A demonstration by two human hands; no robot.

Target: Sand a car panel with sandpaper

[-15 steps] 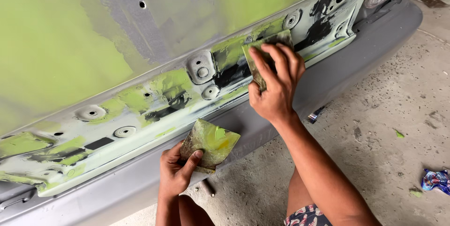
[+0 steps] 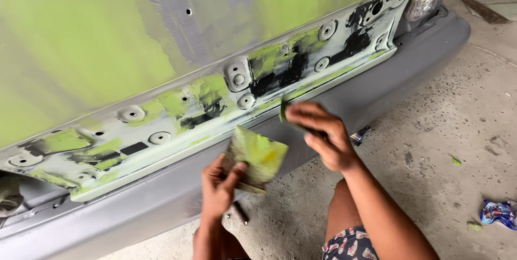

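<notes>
The green-smeared putty board [image 2: 257, 155] sits pinched in my left hand [image 2: 221, 184], just below the car panel's [image 2: 161, 114] lower edge. I judge I'm reloading filler: my right hand [image 2: 323, 136] closes its grip on a small spreader [image 2: 284, 110] beside the board; next comes a careful scoop.

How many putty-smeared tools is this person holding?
2: a square green-smeared board in the left hand, and a small spreader in the right hand, mostly hidden by its fingers.
</notes>
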